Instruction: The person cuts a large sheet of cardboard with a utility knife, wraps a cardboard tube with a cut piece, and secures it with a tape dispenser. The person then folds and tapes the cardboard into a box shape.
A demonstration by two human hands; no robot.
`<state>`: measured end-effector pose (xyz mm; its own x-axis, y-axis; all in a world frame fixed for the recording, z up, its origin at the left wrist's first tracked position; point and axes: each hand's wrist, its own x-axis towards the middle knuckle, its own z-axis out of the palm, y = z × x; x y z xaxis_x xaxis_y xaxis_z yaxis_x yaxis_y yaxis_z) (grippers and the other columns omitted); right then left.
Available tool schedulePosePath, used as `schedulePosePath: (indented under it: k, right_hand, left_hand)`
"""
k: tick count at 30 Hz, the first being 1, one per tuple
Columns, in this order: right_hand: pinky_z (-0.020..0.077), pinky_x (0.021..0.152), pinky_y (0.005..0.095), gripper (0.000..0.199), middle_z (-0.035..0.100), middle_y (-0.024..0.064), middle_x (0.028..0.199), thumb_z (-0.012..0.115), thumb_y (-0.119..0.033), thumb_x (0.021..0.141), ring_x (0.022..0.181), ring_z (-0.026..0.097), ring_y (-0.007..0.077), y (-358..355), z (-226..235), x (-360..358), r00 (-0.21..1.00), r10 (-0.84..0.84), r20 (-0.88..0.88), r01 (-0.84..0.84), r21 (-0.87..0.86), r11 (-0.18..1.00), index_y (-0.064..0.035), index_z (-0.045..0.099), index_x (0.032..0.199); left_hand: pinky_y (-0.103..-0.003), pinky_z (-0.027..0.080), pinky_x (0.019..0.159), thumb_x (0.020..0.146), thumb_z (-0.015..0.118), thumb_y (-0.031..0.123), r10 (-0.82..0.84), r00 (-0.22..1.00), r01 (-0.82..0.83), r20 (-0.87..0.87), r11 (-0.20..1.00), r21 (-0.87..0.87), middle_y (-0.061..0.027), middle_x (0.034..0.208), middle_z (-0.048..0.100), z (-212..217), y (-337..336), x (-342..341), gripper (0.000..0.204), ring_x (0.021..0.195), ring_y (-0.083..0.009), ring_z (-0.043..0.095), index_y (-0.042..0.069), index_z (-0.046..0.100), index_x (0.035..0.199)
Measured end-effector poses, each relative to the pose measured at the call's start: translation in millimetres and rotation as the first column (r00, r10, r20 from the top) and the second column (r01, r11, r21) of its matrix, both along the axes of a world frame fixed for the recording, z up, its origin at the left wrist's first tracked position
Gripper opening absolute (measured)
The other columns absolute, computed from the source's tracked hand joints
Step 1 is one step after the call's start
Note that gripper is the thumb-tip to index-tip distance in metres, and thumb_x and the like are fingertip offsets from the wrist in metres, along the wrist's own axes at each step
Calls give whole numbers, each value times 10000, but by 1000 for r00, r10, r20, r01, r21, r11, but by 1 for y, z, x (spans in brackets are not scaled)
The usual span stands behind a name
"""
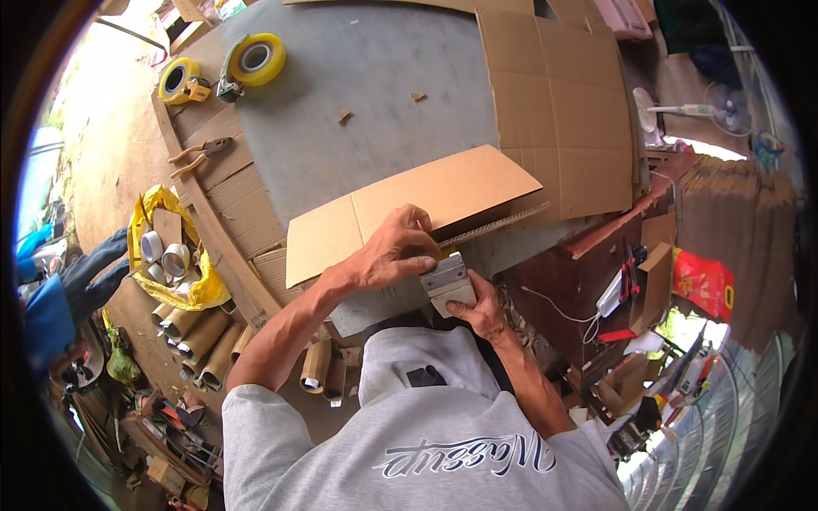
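In front of me, a folded brown cardboard sheet (375,213) lies at the table's near side, its layers gaping on the right. My left hand (396,249) is closed at its near edge, fingers curled over the cardboard. My right hand (484,308) grips a small hand tool (447,277) with a silver metal head and a cream body; its exact kind does not show. The tool's metal end sits against the cardboard's near edge, close beside my left fingertips. My palm and fingers partly hide the tool's lower body.
Larger flat cardboard (562,111) covers the grey tabletop's (366,85) right side. Two yellow tape rolls (256,60) and pliers (204,155) lie at the left. A yellow bag (204,289) holds tape rolls; cardboard tubes (223,353) lie below. Another person's blue clothing (51,315) shows far left.
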<state>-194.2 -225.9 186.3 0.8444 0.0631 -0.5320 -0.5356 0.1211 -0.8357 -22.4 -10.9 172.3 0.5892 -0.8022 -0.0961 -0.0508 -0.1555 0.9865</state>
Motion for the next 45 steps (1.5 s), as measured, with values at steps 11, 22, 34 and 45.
schedulePosePath:
  k: [11, 22, 34, 45]
  right_hand:
    - [497, 918, 328, 536, 693, 86, 1107, 836, -224, 829, 1010, 618, 169, 6, -3, -2, 999, -3, -32, 0, -79, 997, 2, 600, 1254]
    - [498, 828, 299, 435, 687, 57, 1006, 779, -306, 879, 911, 606, 137, 15, 16, 21, 997, -51, -55, 41, -170, 985, 0, 640, 1154]
    - [510, 755, 324, 491, 721, 121, 921, 704, -423, 903, 829, 645, 170, 21, 42, 40, 966, -92, -241, 53, -164, 985, 36, 689, 1078]
    - [526, 695, 329, 492, 713, 119, 867, 688, -419, 926, 753, 660, 180, 28, 44, 51, 937, -96, -336, 39, -173, 984, 56, 697, 1052]
  left_hand:
    - [-391, 480, 823, 831, 768, 89, -17, 994, 5, -103, 993, -120, -101, 900, 658, -9, -8, 6, 94, 903, -269, 595, 21, 754, 894]
    - [-331, 446, 660, 925, 729, 104, 193, 959, -179, -208, 980, 88, -64, 800, 590, -4, -11, 10, 126, 732, -156, 524, -17, 713, 895]
    - [-281, 575, 697, 1022, 650, 221, 380, 832, -367, -404, 923, 112, -18, 846, 578, -25, -9, 44, 243, 788, -97, 576, -3, 598, 943]
    - [-392, 507, 709, 934, 702, 159, 397, 913, -408, 97, 865, 293, -125, 887, 592, -49, -8, 37, 221, 793, -268, 609, -40, 633, 867]
